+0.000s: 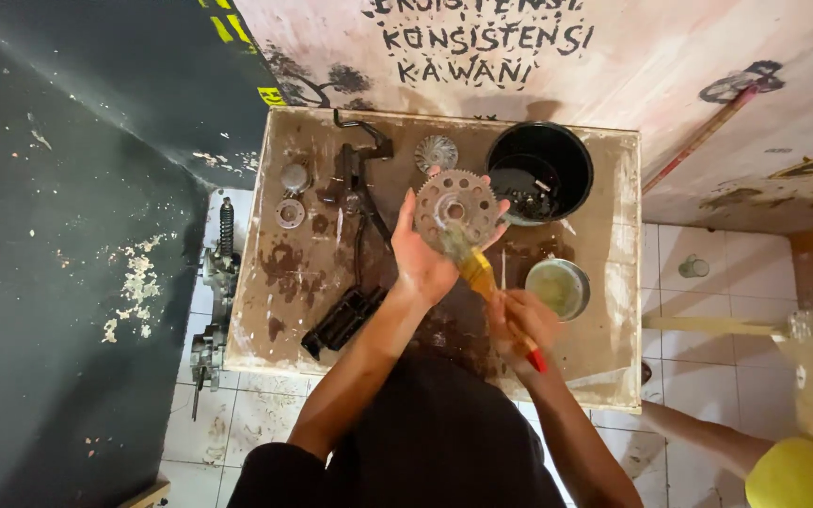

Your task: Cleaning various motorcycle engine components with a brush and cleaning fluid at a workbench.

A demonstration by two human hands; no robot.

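My left hand holds a round toothed metal sprocket flat on its open palm above a wet, stained wooden board. A paintbrush with a yellow ferrule and a red handle is gripped in my right hand. Its bristles touch the sprocket's lower edge. Both hands hover over the middle of the board.
A black bucket stands at the board's back right, and a small metal bowl sits by my right hand. A black pedal lever, round metal parts and a small gear lie on the left. Engine parts lie on the tiled floor.
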